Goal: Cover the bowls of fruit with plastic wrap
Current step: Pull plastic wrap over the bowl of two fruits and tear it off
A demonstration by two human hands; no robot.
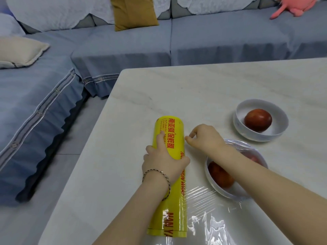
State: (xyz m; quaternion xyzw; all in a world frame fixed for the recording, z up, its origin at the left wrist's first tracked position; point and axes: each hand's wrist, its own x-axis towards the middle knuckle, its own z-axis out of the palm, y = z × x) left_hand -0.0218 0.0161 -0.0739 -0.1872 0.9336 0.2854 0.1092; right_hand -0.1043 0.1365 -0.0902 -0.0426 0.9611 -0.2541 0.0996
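Note:
A long yellow roll of plastic wrap lies on the pale table, pointing away from me. My left hand grips it around the middle. My right hand hovers just right of the roll, thumb and forefinger pinched at the film's edge; whether film is between them is unclear. A loose sheet of clear film spreads from the roll toward the near white bowl, which holds red fruit and has film over its far side. My right forearm crosses that bowl. A second white bowl with one red fruit stands uncovered farther right.
A blue-grey corner sofa wraps the table's far and left sides, with a mustard cushion, a beige pillow and a pink plush toy. The table's left edge runs diagonally beside the roll.

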